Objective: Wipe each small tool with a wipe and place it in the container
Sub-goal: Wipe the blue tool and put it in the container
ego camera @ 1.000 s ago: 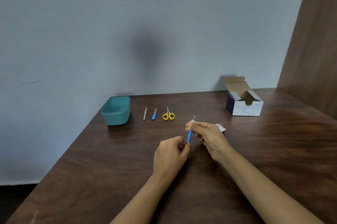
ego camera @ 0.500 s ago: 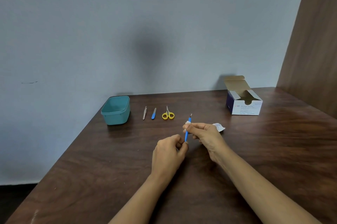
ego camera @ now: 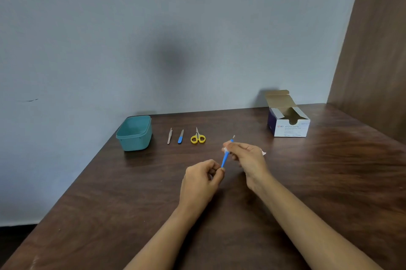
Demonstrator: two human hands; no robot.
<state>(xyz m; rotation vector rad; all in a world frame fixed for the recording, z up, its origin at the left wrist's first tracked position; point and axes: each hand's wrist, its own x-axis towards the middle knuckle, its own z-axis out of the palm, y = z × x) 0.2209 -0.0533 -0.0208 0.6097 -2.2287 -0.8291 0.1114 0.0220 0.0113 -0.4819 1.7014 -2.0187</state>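
Change (head cam): vs 1 s ago, wipe (ego camera: 225, 149) has slid off the metal tip end & now sits lower on the shaft. A bit of blue shows above the fingers where white was. Hands otherwise barely shifted.
Meaning: prob. mid-wipe on tool no. 1, stroke going tip → handle; not ready to drop in yet.
Tool look: blue-handled tool (ego camera: 224, 160), thin, stick-like, short silver tip, tilted w/ tip up & away. Tip shape too small to tell.
Left hand (ego camera: 202, 179): fingers curled, pinching the tool's bottom end.
Right hand (ego camera: 246, 157): thumb & fingers clenched on the wipe, wrapped round the upper shaft.
Tool place: held above the table (ego camera: 109, 204), well right of the container (ego camera: 135, 132) & nearer the person.
Container: teal, open top, nothing seen inside.
Waiting: tweezers (ego camera: 169, 136), blue file (ego camera: 180, 137), yellow scissors (ego camera: 198, 138) in a row just right of the container, in that order.
Other: open swab box (ego camera: 290, 122) far right of the container; white wrapper (ego camera: 263, 152) scrap peeks out behind the right hand.
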